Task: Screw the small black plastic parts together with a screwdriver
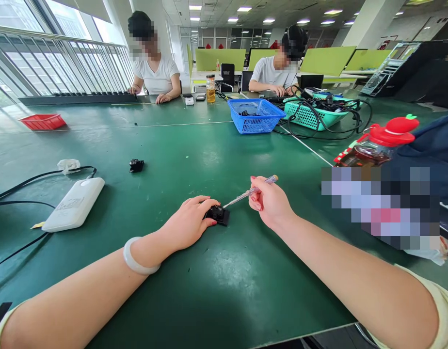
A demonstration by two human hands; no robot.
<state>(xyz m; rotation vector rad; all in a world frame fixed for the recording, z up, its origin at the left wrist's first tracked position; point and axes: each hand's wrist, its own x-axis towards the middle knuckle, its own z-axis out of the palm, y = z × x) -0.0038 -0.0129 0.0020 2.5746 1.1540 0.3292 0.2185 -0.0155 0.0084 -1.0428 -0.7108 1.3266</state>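
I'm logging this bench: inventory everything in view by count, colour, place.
small part: 1, black, front centre
second part: 1, black, middle left
slim tool: 1, pale, tip at small part
table: 1, green, foreground
device: 1, white, left
cables: several, black, left and far right
tray: 1, red, far left
baskets: 2, blue and green, far centre
jar: 1, amber, far centre
bottle: 1, red lid, right
computer case: 1, black, far right
people: 2, white shirts, across table
partitions: several, lime, background
bangle: 1, white, left wrist
left hand: 1, bare, on small part
right hand: 1, bare, holding tool
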